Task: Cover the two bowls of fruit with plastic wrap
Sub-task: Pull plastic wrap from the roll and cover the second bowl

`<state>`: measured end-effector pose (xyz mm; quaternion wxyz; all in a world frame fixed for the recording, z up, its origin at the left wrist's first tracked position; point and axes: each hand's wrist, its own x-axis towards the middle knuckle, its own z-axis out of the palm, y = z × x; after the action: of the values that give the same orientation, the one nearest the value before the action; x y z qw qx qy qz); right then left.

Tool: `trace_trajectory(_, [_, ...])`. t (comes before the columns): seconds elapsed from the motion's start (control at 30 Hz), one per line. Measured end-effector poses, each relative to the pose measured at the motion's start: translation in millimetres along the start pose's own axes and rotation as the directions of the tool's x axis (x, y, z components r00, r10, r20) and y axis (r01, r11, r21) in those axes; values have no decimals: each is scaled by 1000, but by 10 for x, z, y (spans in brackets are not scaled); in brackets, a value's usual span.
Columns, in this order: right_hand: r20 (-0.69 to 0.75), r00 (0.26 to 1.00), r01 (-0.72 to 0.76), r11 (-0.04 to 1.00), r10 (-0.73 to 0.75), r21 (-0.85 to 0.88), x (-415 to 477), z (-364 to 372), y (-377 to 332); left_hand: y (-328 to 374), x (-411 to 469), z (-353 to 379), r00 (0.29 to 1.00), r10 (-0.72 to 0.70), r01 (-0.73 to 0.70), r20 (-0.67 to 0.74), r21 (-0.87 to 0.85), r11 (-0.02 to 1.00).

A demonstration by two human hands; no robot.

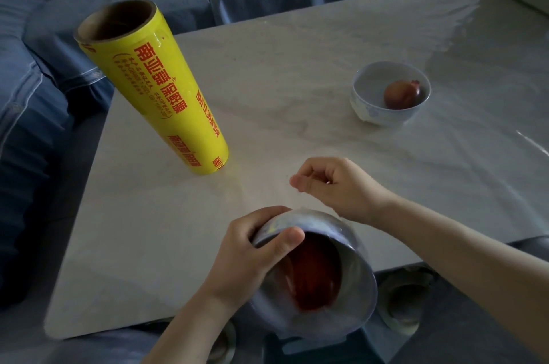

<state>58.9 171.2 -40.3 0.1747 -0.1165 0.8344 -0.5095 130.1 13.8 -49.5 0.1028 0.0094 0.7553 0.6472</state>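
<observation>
The left hand grips the near bowl at lower centre of the frame. Its thumb is hooked over the rim and its fingers are wrapped behind the wall. The bowl is lifted off the table and tipped so that its mouth faces the camera, probably to let the underside be reached for tucking film. A red fruit lies inside, and a sheen across the mouth suggests that plastic wrap is already stretched over it, though the film is too clear to be sure.

Just above the bowl, the right hand has its fingers curled and its thumb against the forefinger, as in a pinch. Whether an edge of film sits between them cannot be told.

The yellow roll of plastic wrap stands on end at upper left, within reach for the next sheet. At right, well apart, the second bowl sits upright on the table, with its fruit apparently uncovered. By this showing it is the half of the job still to do.
</observation>
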Motion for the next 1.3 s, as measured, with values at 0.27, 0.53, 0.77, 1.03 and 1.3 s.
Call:
trace_trajectory(0.27, [232,941,-307,909,246,281,-51,6,69,46,-9,-25,993,95,-97,-72,-15,995])
trace_trajectory(0.53, [216,949,-315,683,230,659,-390,13,105,-52,28,-57,971,42,-62,-235,-80,995])
trace_trajectory(0.77, [-138,976,201,939,-168,280,-573,-152,94,-9,58,-86,962,-12,-8,-272,-74,997])
trace_trajectory(1.03, [-71,977,210,966,-201,154,-573,96,124,-24,62,-60,957,13,-40,-290,-85,996])
trace_trajectory(1.3, [76,981,159,962,-179,221,-391,-62,92,-35,8,-104,984,19,-11,-179,49,999])
